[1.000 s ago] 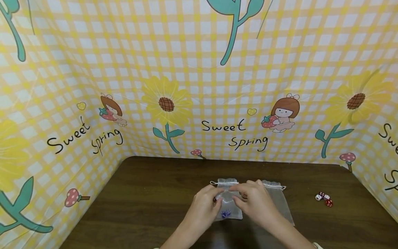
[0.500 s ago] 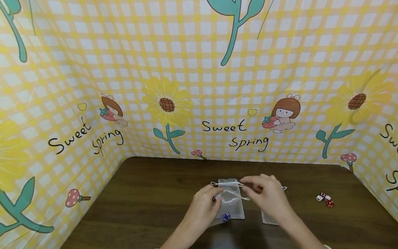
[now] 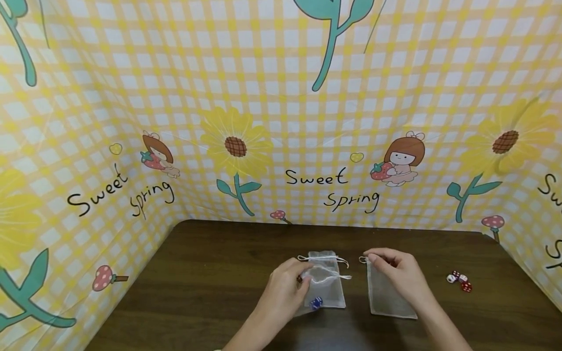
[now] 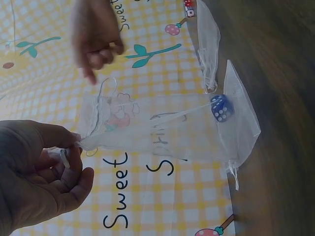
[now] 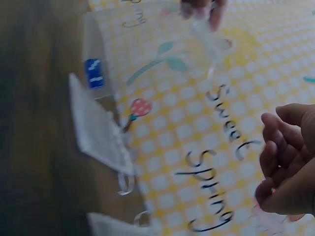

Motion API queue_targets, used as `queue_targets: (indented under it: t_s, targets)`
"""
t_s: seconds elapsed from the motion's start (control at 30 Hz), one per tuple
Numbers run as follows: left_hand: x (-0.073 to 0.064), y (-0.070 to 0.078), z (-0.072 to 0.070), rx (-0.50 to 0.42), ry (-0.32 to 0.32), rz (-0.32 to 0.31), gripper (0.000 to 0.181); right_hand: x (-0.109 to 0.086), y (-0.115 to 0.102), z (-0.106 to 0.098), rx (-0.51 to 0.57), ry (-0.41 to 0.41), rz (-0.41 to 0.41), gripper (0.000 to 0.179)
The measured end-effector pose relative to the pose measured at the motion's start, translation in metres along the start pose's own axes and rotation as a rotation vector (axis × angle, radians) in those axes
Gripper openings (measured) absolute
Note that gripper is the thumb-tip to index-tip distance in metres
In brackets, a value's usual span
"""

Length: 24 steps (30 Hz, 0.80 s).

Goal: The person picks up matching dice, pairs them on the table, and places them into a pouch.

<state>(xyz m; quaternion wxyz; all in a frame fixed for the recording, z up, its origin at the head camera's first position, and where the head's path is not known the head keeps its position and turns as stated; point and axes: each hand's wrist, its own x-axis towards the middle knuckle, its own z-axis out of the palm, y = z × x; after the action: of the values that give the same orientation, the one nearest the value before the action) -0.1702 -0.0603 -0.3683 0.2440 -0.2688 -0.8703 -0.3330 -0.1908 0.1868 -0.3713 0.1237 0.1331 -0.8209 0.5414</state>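
Apparently, the left hand [image 3: 285, 285] pinches a bag [image 4: 167, 130] up top so the die [image 4: 221, 108] sits low, while the right hand [image 3: 401, 273], relaxed and empty, hovers above the right bag [image 3: 388, 300].

The head view faces forward and down; closer wrist views share the held bag [image 4: 162, 125].

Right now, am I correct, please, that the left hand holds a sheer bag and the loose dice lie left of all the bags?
Not quite: the head view shows the loose dice to the right of the bags. The left hand does hold a sheer bag.
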Motion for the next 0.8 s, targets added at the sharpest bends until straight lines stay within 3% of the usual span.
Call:
queue_targets:
  t_s: [0.27,0.53,0.8]
  targets:
    - [0.001,0.001,0.000,-0.007,0.010,0.024,0.022,-0.001,0.023,0.014,0.226,-0.367,0.221,0.045]
    - [0.002,0.002,0.000,-0.008,0.024,0.034,0.021,-0.001,0.020,0.021,0.280,-0.452,0.262,0.048]
    - [0.001,0.004,0.000,-0.013,-0.011,0.004,0.020,-0.002,0.019,0.024,0.314,-0.461,0.241,0.038]
